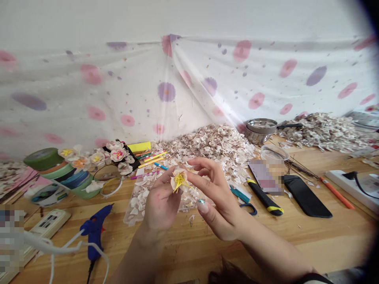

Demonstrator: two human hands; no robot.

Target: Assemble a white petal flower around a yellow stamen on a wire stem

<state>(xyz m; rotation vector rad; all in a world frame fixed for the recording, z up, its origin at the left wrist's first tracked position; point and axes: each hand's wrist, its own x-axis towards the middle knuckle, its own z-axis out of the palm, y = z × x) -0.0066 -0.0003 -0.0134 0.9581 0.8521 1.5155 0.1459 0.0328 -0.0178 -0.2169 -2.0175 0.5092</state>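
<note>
A small white flower with yellow strands at its centre is held up over the table's middle. My left hand is closed around the base of it, palm turned up. My right hand is beside it with fingers apart, the index fingertip at the flower's right edge and the thumb stretched out below. Behind and under my hands lies a clear tray with pale petals. A large heap of petals rises behind the tray.
A blue glue gun and a power strip lie at left, near finished flowers and stacked tape rolls. At right are a black-yellow cutter, a black phone, metal bowls and an orange stick.
</note>
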